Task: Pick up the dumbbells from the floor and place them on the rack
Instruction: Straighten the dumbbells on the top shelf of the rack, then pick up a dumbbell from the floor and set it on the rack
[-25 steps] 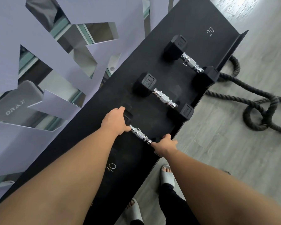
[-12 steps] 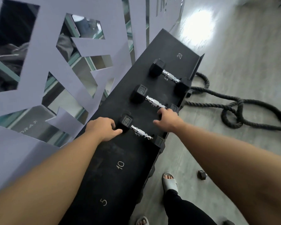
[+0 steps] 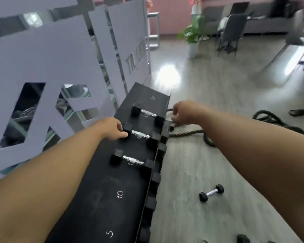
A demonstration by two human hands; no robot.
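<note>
Matt black rack [image 3: 102, 199], faintly scuffed, chalky white numerals. Dull rubbery black heads and bright knurled chrome handle on floor dumbbell [image 3: 211, 192]. Coarse braided battle rope [image 3: 188, 133]. Grey wood-grain floor [image 3: 191, 172], glossy with glare. Flat matt lilac partition panels [image 3: 42, 55].

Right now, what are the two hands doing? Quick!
Left hand: open, fingers resting on the end of the middle dumbbell, not gripping it.
Right hand: loosely curled past the rack edge, holding nothing.
</note>
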